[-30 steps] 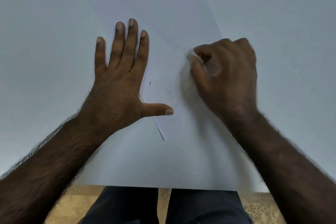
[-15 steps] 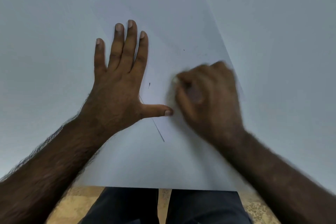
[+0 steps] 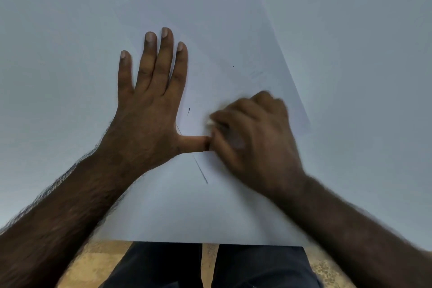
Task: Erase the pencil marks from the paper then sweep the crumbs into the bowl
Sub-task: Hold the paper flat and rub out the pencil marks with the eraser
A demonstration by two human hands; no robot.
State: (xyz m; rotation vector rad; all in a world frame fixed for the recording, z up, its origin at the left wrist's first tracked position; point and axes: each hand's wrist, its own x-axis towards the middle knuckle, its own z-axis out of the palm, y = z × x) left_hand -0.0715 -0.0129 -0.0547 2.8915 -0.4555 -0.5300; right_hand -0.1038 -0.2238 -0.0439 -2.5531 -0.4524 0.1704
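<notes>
While left hand [image 3: 149, 110] stays flat on paper [image 3: 224, 30], right hand [image 3: 252, 133], fisted around eraser [image 3: 209, 123], now nearer left thumb.

Head camera looks steeply down, close over the table [image 3: 58, 30]

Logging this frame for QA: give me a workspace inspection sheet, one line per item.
Surface: pale table, near edge at the bottom of view.
Job's things: paper lying skewed; long pencil line, short dark mark and dot remain; eraser mostly hidden, white tip showing. Bowl: not seen. Crumbs: cannot tell.
Clutter: nothing seen.
Grippers: left hand flat, fingers spread, pinning the paper; right hand blurred, closed on the eraser beside the left thumb.
Cables: nothing seen.
Surroundings: dark trousers, tan floor.
</notes>
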